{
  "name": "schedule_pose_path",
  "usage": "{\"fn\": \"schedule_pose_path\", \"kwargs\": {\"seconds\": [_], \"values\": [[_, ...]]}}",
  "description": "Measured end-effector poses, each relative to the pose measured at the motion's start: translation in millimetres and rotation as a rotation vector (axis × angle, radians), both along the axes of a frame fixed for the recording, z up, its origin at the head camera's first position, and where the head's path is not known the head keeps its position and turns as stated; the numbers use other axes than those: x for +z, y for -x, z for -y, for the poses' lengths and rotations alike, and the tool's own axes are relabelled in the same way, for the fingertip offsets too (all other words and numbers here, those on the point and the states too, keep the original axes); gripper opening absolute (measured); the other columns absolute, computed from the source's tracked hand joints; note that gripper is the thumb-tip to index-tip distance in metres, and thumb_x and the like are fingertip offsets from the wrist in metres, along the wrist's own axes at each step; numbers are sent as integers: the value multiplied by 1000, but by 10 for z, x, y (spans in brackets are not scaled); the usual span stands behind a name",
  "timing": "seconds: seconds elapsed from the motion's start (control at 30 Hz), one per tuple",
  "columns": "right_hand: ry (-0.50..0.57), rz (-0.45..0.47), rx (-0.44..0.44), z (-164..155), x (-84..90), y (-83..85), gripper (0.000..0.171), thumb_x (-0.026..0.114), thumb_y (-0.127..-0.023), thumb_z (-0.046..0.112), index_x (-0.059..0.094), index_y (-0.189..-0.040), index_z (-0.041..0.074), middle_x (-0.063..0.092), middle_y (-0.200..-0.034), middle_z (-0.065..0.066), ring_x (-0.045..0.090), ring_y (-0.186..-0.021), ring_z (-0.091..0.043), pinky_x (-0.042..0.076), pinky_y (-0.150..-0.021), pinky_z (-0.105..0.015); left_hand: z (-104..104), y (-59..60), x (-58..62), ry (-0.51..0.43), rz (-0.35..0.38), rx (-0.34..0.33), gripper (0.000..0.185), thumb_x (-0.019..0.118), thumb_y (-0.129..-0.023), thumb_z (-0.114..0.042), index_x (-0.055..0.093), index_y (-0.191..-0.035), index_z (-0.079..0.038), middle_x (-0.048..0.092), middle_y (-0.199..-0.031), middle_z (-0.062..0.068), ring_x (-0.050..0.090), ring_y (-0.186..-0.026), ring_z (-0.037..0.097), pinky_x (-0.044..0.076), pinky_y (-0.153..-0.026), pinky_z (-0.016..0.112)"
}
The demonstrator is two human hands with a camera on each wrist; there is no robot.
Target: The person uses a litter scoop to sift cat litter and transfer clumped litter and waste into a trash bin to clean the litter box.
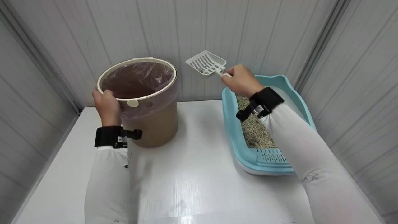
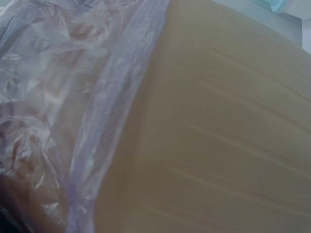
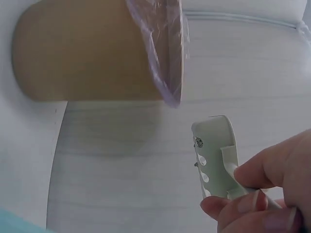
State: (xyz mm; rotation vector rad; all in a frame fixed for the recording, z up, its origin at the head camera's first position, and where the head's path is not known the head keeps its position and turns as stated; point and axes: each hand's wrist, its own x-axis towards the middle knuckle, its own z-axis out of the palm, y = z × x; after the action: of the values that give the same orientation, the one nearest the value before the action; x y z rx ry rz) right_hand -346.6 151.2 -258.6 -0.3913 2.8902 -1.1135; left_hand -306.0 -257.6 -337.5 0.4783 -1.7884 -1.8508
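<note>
The right sleeve (image 1: pixel 314 165) bears letters (image 1: pixel 310 177) ending "AX"; the left sleeve's (image 1: pixel 107 183) marks (image 1: pixel 118 221) are unclear.

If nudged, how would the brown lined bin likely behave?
The brown bin would probably hold its shape: its side shows no sag. It narrows toward the bottom, so a push might tip it, though the left hand grips the rim. The thin, wrinkled plastic liner would likely crumple.

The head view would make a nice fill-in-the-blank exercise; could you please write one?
The right hand holds a slotted white ____.
In this view, the brown bin stands to the ____ of the blue tray.
The left hand grips the bin's ____.
Grainy ____ lies inside the tray.
Missing words: scoop; left; rim; litter.
</note>
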Motion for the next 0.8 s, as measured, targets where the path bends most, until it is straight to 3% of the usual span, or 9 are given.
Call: {"fn": "schedule_pose_path", "kwargs": {"seconds": [0.13, 0.2, 0.3, 0.43, 0.57, 0.7, 0.8], "values": [[19, -10, 29, 276, 57, -27, 30, 49, -101, 24, 63, -77, 14, 35, -58, 7, 31, -49, -9, 27, -48, -25, 14, -31, 5, -4, -11, 15, 63, 30, -102, -14, 23, -165, -13, 29, -172, 5, 32, -153, 9, 28, -121, 16], [38, -10, 45, 403, 85, -44, 34, 48, -101, 22, 52, -68, 17, 33, -57, 7, 29, -50, -10, 25, -50, -26, 18, -47, 12, -1, -9, 21, 63, 30, -102, -14, 24, -165, -13, 30, -171, 5, 32, -152, 10, 28, -121, 16], [68, -21, 56, 587, 125, -71, 39, 49, -101, 22, 42, -62, 19, 33, -56, 7, 28, -50, -10, 23, -50, -26, 20, -66, 23, 0, -22, 23, 62, 31, -101, -13, 27, -163, -11, 33, -169, 7, 34, -151, 12, 29, -120, 16], [62, -47, 70, 832, 147, -91, 39, 50, -99, 21, 40, -60, 19, 35, -56, 9, 31, -50, -8, 24, -49, -24, 14, -84, 27, -10, -40, 24, 61, 31, -101, -12, 28, -162, -10, 34, -169, 7, 35, -151, 12, 30, -119, 14], [5, -66, 98, 1026, 118, -99, 28, 51, -98, 17, 56, -70, 15, 41, -61, 9, 37, -53, -7, 29, -50, -23, -15, -75, 26, -18, -26, 19, 64, 31, -101, -13, 23, -165, -11, 30, -171, 6, 32, -153, 9, 28, -121, 14], [-32, -133, 140, 1137, 71, -108, 23, 52, -102, 16, 72, -96, 7, 49, -72, 5, 44, -63, -11, 34, -58, -25, -48, -44, 22, -10, 5, 8, 67, 31, -102, -15, 18, -167, -13, 25, -173, 5, 29, -154, 8, 26, -122, 16], [-71, -222, 181, 1190, 17, -114, 25, 54, -104, 17, 74, -115, 9, 57, -82, 1, 51, -74, -15, 41, -68, -27, -56, -28, 16, -1, 17, 8, 67, 31, -102, -16, 17, -167, -15, 24, -174, 3, 28, -154, 8, 26, -123, 17]]}}
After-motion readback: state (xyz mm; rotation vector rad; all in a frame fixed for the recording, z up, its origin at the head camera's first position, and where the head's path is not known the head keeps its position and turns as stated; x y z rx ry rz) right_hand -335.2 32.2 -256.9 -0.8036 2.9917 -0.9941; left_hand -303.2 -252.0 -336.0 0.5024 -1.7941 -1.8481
